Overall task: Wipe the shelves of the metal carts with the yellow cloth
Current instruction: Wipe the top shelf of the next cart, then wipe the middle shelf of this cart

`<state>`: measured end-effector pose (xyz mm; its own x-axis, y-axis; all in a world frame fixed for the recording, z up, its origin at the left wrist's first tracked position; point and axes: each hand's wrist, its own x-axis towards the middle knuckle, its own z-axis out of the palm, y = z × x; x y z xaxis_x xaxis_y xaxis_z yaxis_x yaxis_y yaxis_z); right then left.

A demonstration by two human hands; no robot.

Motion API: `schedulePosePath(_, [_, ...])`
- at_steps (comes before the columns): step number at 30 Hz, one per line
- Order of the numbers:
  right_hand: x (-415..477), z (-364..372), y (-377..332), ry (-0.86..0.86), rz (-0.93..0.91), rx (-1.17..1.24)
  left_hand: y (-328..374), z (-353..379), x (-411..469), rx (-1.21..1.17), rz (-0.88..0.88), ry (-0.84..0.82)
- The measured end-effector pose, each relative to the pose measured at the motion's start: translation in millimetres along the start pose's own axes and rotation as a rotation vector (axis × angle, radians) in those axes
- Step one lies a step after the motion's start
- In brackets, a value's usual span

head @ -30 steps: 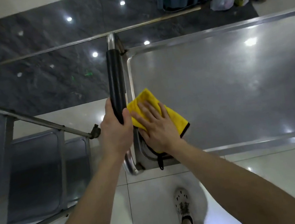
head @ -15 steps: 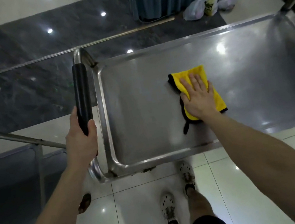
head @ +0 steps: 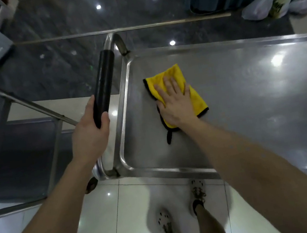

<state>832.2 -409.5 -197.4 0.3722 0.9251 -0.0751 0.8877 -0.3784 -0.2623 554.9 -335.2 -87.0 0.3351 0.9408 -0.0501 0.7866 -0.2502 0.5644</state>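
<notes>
With the left hand (head: 90,133) curled tight round the cart's black handle (head: 103,86) and the right hand (head: 175,104) spread flat, fingers open, on the yellow cloth (head: 177,93) near the top shelf's (head: 258,98) left end, the folded cloth risked bunching under uneven pressure.

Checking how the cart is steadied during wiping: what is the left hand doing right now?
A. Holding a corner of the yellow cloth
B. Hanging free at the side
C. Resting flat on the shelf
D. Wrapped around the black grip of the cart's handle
D: the left hand closes around the lower end of the black grip, while the right hand presses flat on the yellow cloth.
</notes>
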Motion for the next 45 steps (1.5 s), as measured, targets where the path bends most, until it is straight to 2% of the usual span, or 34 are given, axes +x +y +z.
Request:
schedulePosePath(4, [-106, 23, -24, -0.012, -0.228, 0.043, 7, 0, -4, 0.077, 0.039, 0.021])
schedulePosePath(8, [-170, 20, -20, -0.084, -0.311, -0.004, 20, -5, -9, 0.393, 0.231, 0.218])
schedulePosePath(10, [-177, 6, -21, -0.055, -0.232, 0.125, 31, -2, -24, 0.394, 0.420, 0.296])
schedulePosePath(12, [-179, -12, -22, 0.048, -0.043, 0.287, 40, 15, -47, 0.260, 0.547, 0.220])
schedulePosePath(14, [-179, -26, -19, 0.128, 0.157, 0.259, 40, 42, -68, 0.154, 0.441, 0.009])
schedulePosePath(16, [-180, -32, -12, 0.076, 0.335, 0.163, 30, 70, -78, 0.114, 0.216, -0.199])
schedulePosePath(17, [-181, -32, -9, 0.018, 0.393, 0.125, 24, 81, -79, 0.125, 0.146, -0.243])
schedulePosePath(19, [-182, -32, -4, -0.074, 0.424, 0.087, 18, 96, -72, 0.101, 0.043, -0.264])
schedulePosePath(23, [-188, -34, 0, -0.091, 0.409, 0.169, 31, 106, -51, -0.185, -0.220, -0.424])
schedulePosePath(26, [-213, -39, -5, -0.105, 0.404, 0.307, 38, 102, -62, -0.167, -0.168, -0.460])
schedulePosePath(30, [-282, -41, -1, -0.054, 0.439, 0.397, 46, 78, -113, -0.236, 0.056, -0.441])
schedulePosePath(33, [-335, -42, 7, 0.028, 0.430, 0.501, 51, 59, -164, -0.271, 0.237, -0.529])
schedulePosePath(37, [-361, -48, 10, 0.030, 0.278, 0.626, 58, 55, -223, -0.190, 0.389, -0.577])
schedulePosePath(41, [-374, -44, 5, -0.014, 0.139, 0.557, 39, 56, -255, -0.149, 0.332, -0.526])
schedulePosePath(45, [-384, -28, -4, 0.021, 0.064, 0.557, 7, 61, -272, -0.052, 0.238, -0.612])
